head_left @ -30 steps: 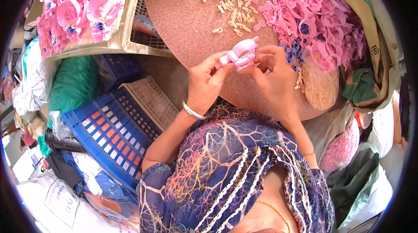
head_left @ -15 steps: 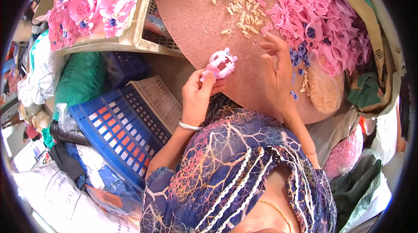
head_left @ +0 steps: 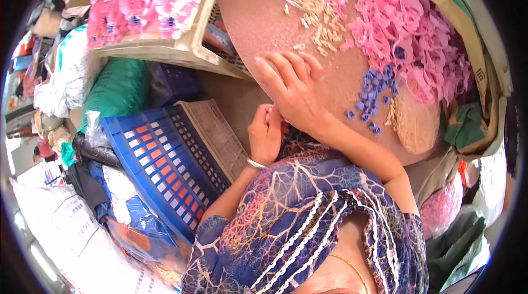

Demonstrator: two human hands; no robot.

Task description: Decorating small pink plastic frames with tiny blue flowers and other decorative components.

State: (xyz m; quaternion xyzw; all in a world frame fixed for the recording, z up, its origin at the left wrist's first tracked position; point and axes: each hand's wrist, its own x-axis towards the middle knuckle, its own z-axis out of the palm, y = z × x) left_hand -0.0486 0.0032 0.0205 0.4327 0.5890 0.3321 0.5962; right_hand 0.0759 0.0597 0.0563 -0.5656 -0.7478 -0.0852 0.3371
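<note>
The tray [head_left: 181, 50] holds many pink toys [head_left: 168, 3], perhaps done. The left hand [head_left: 265, 135] is curled by a pink bit [head_left: 269, 114]; I can't tell if it pinches it. The right hand [head_left: 294, 86], fingers spread, has crossed left since the last frame. Rightward, loose pink parts [head_left: 404, 19] and blue bits [head_left: 374, 86] seem left to do.

1. Table [head_left: 256, 33] was brown and kinda speckled.
2. Big messy heap of pink plastic parts [head_left: 407, 27] covered its far right.
3. Loose cream bits [head_left: 325, 33] lay left of that, little blue pieces [head_left: 370, 85] nearer the front.
4. Bag of tan stuff [head_left: 416, 129] sat near the right edge.
</note>
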